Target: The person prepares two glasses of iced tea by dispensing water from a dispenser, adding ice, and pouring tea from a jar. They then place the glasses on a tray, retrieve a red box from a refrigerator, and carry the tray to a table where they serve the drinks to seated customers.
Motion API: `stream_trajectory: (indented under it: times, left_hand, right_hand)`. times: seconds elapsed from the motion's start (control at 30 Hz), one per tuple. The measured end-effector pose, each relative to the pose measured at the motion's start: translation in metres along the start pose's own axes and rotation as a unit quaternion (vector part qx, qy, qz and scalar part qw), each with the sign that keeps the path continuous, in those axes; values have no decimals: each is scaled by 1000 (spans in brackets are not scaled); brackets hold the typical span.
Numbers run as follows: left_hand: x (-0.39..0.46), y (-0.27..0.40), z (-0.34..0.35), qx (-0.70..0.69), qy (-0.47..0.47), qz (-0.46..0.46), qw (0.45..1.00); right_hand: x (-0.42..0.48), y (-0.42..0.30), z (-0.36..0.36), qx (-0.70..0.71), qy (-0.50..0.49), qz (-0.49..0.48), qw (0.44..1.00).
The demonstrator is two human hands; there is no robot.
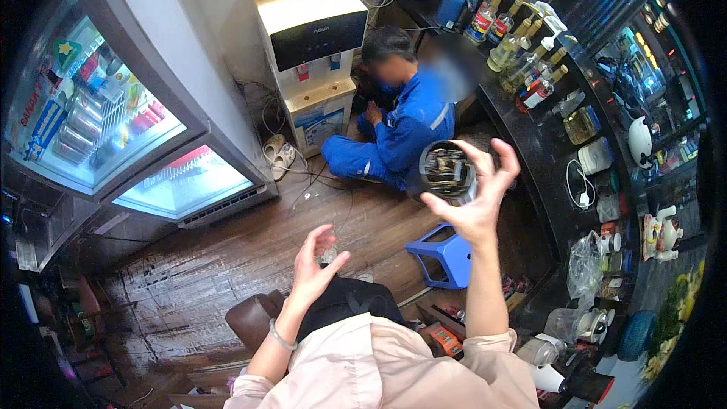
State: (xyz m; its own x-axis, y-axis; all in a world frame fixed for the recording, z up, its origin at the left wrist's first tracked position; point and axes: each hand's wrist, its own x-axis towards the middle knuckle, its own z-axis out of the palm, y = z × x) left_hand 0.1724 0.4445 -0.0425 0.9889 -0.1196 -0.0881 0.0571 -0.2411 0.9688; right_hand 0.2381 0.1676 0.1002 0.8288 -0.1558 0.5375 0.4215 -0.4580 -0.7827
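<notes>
My right hand (480, 196) is raised in front of me, its thumb and fingers around a round, dark-looking container (447, 170). I look down onto its circular top, where brownish and glinting patches show; whether these are contents or reflections I cannot tell. My left hand (315, 264) is held up at lower centre with nothing in it, fingers apart and a pale bangle (282, 336) on the wrist. Beyond the container, a person in blue work clothes (392, 136) sits on the wooden floor (227, 272).
A water dispenser (309, 40) stands against the far wall, with clogs (279, 156) and loose cables beside it. On the left is a glass-door refrigerator (164, 91). A blue plastic stool (443, 255) is below my right hand. Pump bottles (505, 48) line the black counter (522, 142).
</notes>
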Motion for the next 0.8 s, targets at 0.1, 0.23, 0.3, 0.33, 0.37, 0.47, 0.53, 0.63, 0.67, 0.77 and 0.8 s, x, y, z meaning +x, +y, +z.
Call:
stream_trajectory:
  times: [0.1, 0.23, 0.3, 0.33, 0.37, 0.47, 0.53, 0.63, 0.67, 0.77, 0.8]
  left_hand:
    - [27, 19, 11, 86, 17, 94, 992]
    - [69, 28, 17, 146, 89, 202, 964]
    - [84, 27, 16, 138, 113, 202, 963]
    - [90, 26, 14, 135, 123, 203, 962]
    - [94, 24, 11, 133, 129, 204, 961]
    - [108, 19, 2, 121, 160, 217, 955]
    - [115, 12, -1, 115, 162, 219, 955]
    - [122, 7, -8, 114, 176, 227, 951]
    - [123, 6, -11, 104, 176, 218, 954]
    - [128, 7, -15, 87, 187, 219, 954]
    - [132, 9, -18, 86, 193, 228, 950]
  right_hand:
    - [-9, 21, 47, 18, -28, -25, 999]
    - [-22, 43, 105, 84, -29, -11, 996]
    - [-25, 47, 119, 1, -53, -29, 998]
    - [-25, 48, 125, -22, -61, -35, 997]
    - [-26, 50, 131, -44, -69, -42, 996]
    - [-26, 48, 149, -23, -69, -40, 997]
    - [-27, 47, 160, 20, -65, -35, 997]
    - [-21, 40, 168, 0, -82, -50, 995]
    - [-19, 39, 172, -4, -86, -56, 995]
    - [-12, 41, 176, -7, -104, -62, 993]
    - [-9, 43, 179, 11, -108, -55, 993]
